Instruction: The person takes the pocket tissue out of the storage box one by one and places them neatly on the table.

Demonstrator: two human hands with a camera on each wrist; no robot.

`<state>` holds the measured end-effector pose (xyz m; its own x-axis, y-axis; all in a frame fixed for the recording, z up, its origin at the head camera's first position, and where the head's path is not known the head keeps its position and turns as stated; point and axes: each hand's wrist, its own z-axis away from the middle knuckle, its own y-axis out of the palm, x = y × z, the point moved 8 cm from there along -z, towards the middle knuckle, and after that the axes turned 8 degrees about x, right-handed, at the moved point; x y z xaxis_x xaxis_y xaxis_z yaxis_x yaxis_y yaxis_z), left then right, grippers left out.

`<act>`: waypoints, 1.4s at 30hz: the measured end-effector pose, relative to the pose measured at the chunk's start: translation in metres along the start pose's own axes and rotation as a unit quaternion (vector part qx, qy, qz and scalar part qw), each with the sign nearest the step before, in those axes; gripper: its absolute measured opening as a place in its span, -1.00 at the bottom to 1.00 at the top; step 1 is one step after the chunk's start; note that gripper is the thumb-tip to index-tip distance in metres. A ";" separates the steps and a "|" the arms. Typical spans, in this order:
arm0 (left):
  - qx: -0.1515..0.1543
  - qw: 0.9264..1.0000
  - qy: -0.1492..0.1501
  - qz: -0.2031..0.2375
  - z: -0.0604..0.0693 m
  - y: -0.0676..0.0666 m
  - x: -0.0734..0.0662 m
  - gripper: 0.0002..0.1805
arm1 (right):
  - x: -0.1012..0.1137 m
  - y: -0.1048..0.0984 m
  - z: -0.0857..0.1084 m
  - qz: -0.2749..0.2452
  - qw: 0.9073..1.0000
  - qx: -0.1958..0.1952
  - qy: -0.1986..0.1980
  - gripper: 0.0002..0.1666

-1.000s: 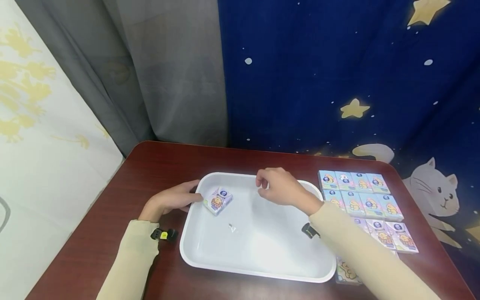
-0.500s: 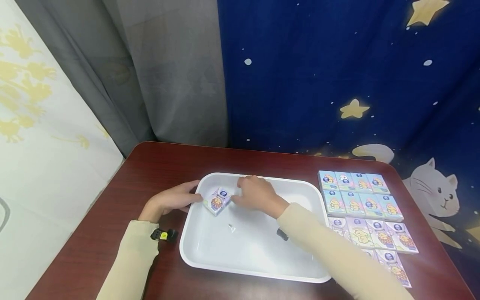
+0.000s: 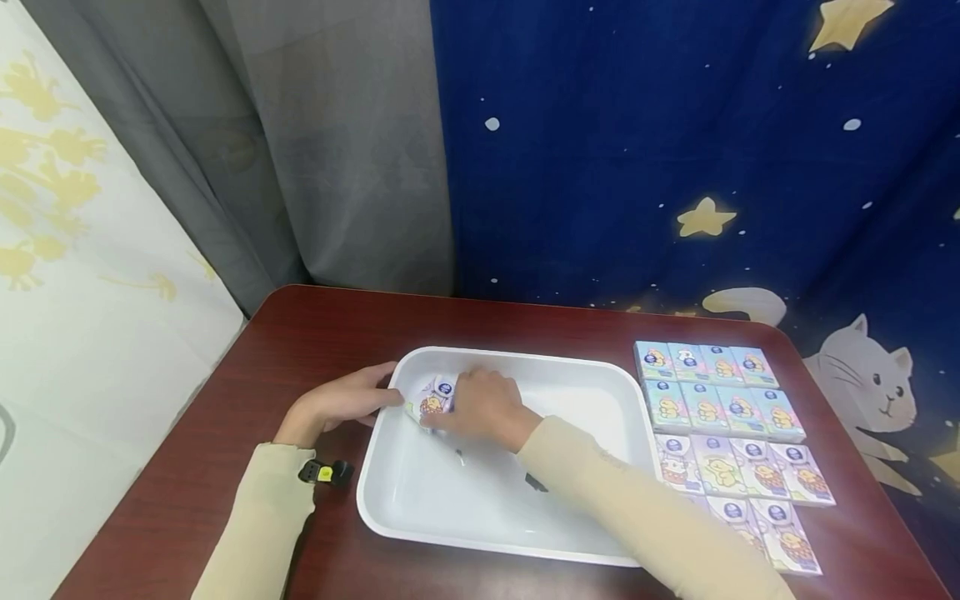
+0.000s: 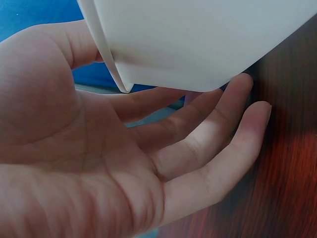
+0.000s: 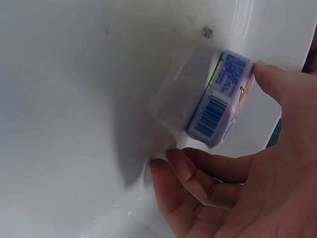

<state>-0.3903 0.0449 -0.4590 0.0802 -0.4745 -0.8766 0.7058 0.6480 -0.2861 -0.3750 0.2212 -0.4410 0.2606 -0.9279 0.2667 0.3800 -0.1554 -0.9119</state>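
Note:
A white plastic tray (image 3: 416,496) stands on the table. My left hand (image 3: 341,404) grips its left side, the thumb at the rim and the fingers curled beneath the edge, as the left wrist view shows against the tray's wall (image 4: 198,44). In the tray's back left corner lies a small purple tissue pack (image 3: 432,400) with a cartoon print. My right hand (image 3: 487,408) holds this pack between thumb and fingers. In the right wrist view the thumb touches one end of the pack (image 5: 220,99), and the fingers are at the other end, their contact partly hidden.
Rows of blue and purple tissue packs (image 3: 708,408) lie flat to the right of the tray, the nearest ones partly behind the right sleeve (image 3: 637,508). A small scrap (image 3: 460,454) lies on the tray floor. Curtains (image 3: 555,167) hang behind the dark red table (image 3: 337,325).
My right hand has moved left across the tray and lowered onto the tissue pack, thumb and fingers closing at its ends. My left hand has stayed on the tray's edge.

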 end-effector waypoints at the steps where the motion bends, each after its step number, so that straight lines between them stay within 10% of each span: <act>1: 0.000 1.000 -0.001 -0.002 0.000 0.000 0.000 -0.30 | 0.001 0.000 -0.001 0.004 1.000 -0.002 0.000 0.01; 16: -0.003 1.000 -0.004 -0.005 -0.001 0.001 0.000 -0.28 | 0.012 0.002 0.001 0.019 0.999 0.019 -0.028 0.01; 23: -0.004 1.000 -0.005 -0.006 -0.001 0.000 0.000 -0.30 | 0.007 -0.002 0.005 -0.051 0.997 0.021 -0.057 -0.03; 42: -0.006 1.000 -0.007 -0.005 0.000 0.001 0.001 -0.30 | -0.003 -0.004 0.008 -0.313 0.940 0.089 -0.101 -0.28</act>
<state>-0.3895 0.0446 -0.4599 0.0829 -0.4894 -0.8681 0.6977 0.6505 -0.3002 -0.3703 0.2273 -0.4356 0.0935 -0.5872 0.8041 0.6534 -0.5732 -0.4945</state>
